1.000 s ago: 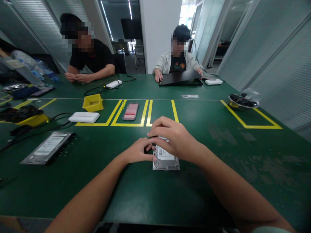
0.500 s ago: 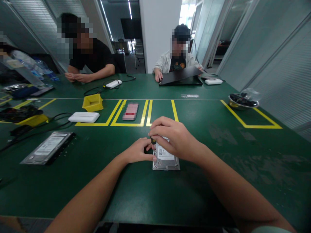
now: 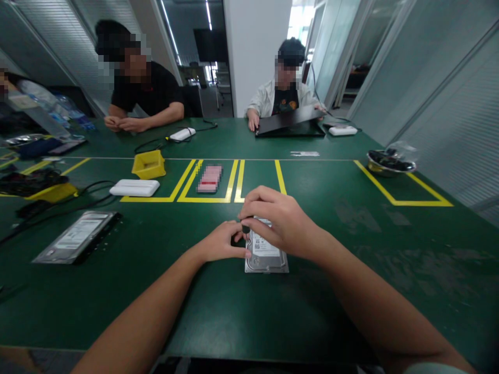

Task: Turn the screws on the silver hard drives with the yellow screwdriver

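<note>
A hard drive [image 3: 268, 262] lies label up on the green table [image 3: 218, 322] in front of me. My right hand [image 3: 278, 215] is closed around the dark handle of a small screwdriver [image 3: 246, 228], held upright over the drive's left edge. The screwdriver's thin shaft points down at the drive; its tip is too small to make out. My left hand [image 3: 224, 243] grips the left side of the hard drive, its thumb at the edge and the other fingers partly hidden near the screwdriver. Part of the drive's label is covered by my right hand.
To the left lies a second hard drive [image 3: 78, 236] with tiny screws [image 3: 104, 241] beside it. Farther off are a white power bank [image 3: 134, 188], a yellow bin [image 3: 148, 165], a pink pack [image 3: 210, 179] and a bowl of dark parts [image 3: 391, 163]. Two people sit opposite, one handling a black panel [image 3: 290, 122].
The fingers of my right hand have shifted slightly on the screwdriver handle. My left hand and the hard drive stay in place.
</note>
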`<state>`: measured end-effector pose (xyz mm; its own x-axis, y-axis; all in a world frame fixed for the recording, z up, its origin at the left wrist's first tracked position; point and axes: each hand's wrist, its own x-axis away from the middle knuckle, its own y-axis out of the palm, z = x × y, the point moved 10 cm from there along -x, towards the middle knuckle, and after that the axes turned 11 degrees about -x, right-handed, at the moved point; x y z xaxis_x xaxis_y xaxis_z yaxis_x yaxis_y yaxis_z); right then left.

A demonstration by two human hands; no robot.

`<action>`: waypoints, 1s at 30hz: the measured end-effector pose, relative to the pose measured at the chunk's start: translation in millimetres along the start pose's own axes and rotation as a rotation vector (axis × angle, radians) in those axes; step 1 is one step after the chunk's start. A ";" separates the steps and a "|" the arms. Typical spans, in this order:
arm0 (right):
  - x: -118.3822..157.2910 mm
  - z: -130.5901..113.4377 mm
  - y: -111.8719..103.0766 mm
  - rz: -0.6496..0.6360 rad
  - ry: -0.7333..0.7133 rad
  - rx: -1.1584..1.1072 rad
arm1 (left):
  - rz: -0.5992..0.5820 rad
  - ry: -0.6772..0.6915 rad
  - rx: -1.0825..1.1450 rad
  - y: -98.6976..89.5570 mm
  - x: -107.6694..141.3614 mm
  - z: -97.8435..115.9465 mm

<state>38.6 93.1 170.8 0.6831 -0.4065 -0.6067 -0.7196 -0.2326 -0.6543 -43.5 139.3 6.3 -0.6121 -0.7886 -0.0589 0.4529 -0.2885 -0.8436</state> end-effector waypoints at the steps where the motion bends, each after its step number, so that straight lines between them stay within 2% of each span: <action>1: -0.1 -1.3 0.2 -0.003 -0.015 -0.003 | -0.002 -0.001 0.000 -0.3 0.1 0.1; 5: 0.2 -7.0 -0.3 0.005 -0.079 -0.038 | -0.011 -0.003 0.030 0.9 0.0 -0.2; 12: 0.8 1.6 0.1 0.014 0.002 0.000 | -0.001 0.009 0.012 0.4 -0.1 0.3; 19: 1.0 -5.9 0.7 -0.002 -0.097 -0.067 | -0.006 0.027 0.055 -2.0 0.2 5.4; 30: 1.3 -4.4 -0.3 -0.014 0.005 -0.043 | -0.037 -0.002 0.052 4.5 0.1 -2.2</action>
<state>39.2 88.8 172.2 0.6923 -0.4078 -0.5954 -0.7150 -0.2756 -0.6425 -43.0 139.1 1.3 -0.6275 -0.7781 -0.0274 0.4633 -0.3449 -0.8163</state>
